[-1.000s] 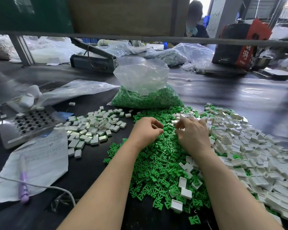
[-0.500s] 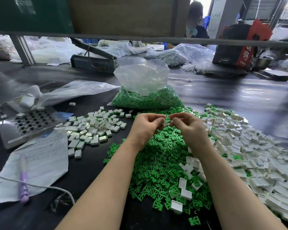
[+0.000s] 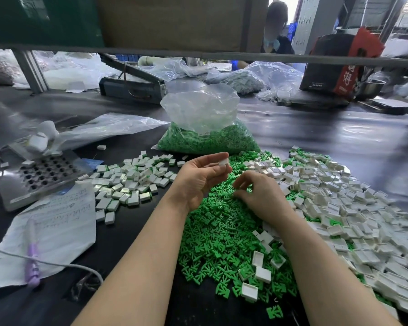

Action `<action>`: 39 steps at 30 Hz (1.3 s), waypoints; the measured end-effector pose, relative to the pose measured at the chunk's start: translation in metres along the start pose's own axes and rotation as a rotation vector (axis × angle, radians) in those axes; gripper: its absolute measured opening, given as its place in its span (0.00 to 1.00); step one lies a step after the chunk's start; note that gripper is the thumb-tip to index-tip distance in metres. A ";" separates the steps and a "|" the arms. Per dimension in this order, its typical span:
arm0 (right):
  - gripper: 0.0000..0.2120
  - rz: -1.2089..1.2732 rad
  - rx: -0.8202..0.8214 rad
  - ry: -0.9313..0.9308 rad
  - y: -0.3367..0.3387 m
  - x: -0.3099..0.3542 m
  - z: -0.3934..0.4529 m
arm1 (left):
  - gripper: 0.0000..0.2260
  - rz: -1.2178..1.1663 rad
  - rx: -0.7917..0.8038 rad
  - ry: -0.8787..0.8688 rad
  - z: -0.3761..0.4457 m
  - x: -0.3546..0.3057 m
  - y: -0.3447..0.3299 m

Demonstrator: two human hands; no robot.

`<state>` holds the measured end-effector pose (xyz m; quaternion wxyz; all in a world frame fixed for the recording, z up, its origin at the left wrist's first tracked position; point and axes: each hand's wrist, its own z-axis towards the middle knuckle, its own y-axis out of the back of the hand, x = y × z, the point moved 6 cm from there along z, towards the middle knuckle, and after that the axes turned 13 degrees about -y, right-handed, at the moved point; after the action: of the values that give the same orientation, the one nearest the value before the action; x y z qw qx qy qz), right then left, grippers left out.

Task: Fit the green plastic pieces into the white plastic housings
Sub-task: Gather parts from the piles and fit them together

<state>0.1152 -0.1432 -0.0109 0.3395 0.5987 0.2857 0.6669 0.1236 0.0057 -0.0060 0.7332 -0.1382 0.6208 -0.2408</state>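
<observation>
Head view: right hand [image 3: 260, 196] knuckles-up on the heap of small green plastic pieces [image 3: 222, 231], fingertips curled under, contents impossible to tell. Left hand [image 3: 199, 178] raised palm-up, thumb and fingers pinching a small white plastic housing [image 3: 223, 162].

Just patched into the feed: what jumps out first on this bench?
The sprawling heap of bright green plastic pieces at table centre, flanked on the right by a wide drift of white plastic housings. Above the heap, the left hand pinches one white housing, while the right hand reaches down into the green pieces.
</observation>
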 end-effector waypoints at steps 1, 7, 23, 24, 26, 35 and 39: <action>0.06 0.029 -0.019 -0.006 0.002 -0.001 0.000 | 0.09 -0.004 0.000 0.004 0.000 0.001 0.000; 0.06 0.658 -0.028 -0.037 0.017 -0.004 -0.002 | 0.11 0.049 -0.001 0.041 0.000 0.005 -0.001; 0.07 1.121 0.140 -0.109 0.016 -0.005 -0.003 | 0.03 0.156 -0.002 0.038 0.001 0.012 -0.004; 0.07 1.127 0.149 -0.115 0.017 -0.005 -0.004 | 0.03 0.161 -0.002 0.038 0.001 0.012 -0.005; 0.07 1.124 0.158 -0.122 0.016 -0.005 -0.004 | 0.02 0.171 0.000 0.038 0.001 0.013 -0.005; 0.04 1.226 0.161 -0.196 0.011 -0.009 0.001 | 0.03 0.187 -0.023 0.027 0.001 0.013 -0.004; 0.08 1.214 0.125 -0.161 0.013 -0.013 0.003 | 0.03 0.231 -0.029 0.014 0.001 0.013 -0.005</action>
<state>0.1168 -0.1615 -0.0077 -0.1159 0.7217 -0.0941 0.6759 0.1254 -0.0060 -0.0144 0.7495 -0.0748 0.6412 -0.1468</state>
